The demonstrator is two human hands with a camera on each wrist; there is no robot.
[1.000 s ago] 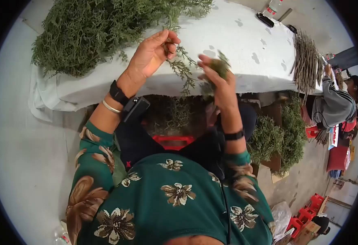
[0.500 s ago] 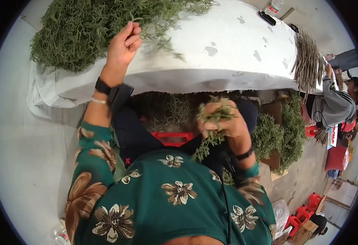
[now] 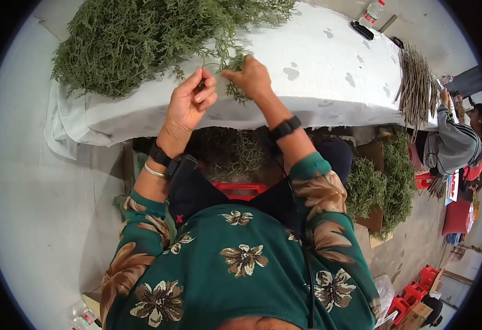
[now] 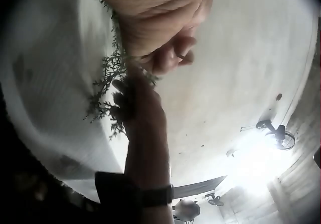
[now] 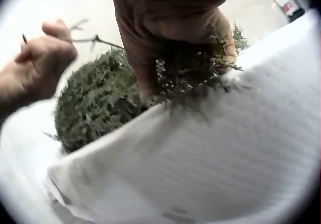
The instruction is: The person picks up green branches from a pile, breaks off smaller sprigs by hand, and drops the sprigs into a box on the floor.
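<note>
In the head view my left hand (image 3: 190, 102) pinches the bare stem end of a green conifer sprig (image 3: 236, 88) over the table's near edge. Close by on the right, my right hand (image 3: 253, 80) grips the leafy part, fingers partly hidden by the foliage. The right wrist view shows the thin stem (image 5: 98, 39) running between the two hands, with leafy greenery (image 5: 193, 73) bunched under my right palm. From the left wrist, leaves (image 4: 108, 76) hang beside my right hand. A large heap of the same greenery (image 3: 120, 49) lies behind my left hand.
A white cloth (image 3: 301, 71) covers the table. At its far right are a bundle of thin brown sticks (image 3: 417, 82), a bottle (image 3: 372, 14) and a black object (image 3: 362, 30). More greenery (image 3: 386, 181) stands on the floor at right. Another person (image 3: 452, 137) sits beyond.
My left hand went up to the heap, then came back toward the table's front edge with a sprig. My right hand dropped to my lap with a clump, then rose to the sprig beside the left.
</note>
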